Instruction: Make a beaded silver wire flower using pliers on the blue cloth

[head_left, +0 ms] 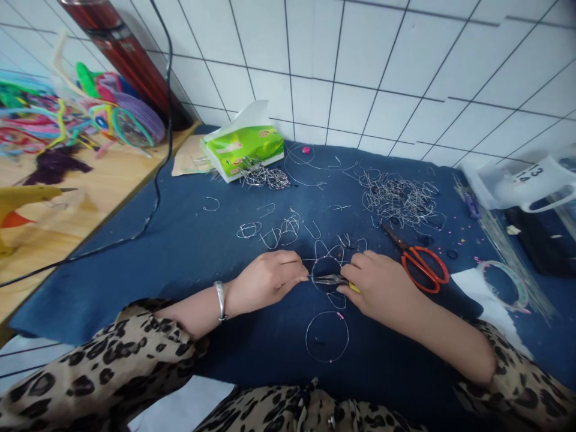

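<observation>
My right hand [375, 282] is closed around the yellow-handled pliers [330, 279], whose jaws point left and meet a thin wire near the rim of a bent wire frame [324, 258]. The frame is a ring with several loops around it and small pink marks. My left hand [274, 279] pinches the wire at the ring's left side, its fingertips close to the plier tips. Just below lies a separate wire ring [308, 342] with pink bits on it, flat on the dark blue cloth [265, 354].
Orange-handled scissors [425, 270] lie right of my right hand. Behind are a tangled wire pile [398, 198], bent wire pieces [288, 228] and a green tissue pack [245, 147]. A white mug [535, 183] stands at right. A black cable [157, 192] crosses the left side.
</observation>
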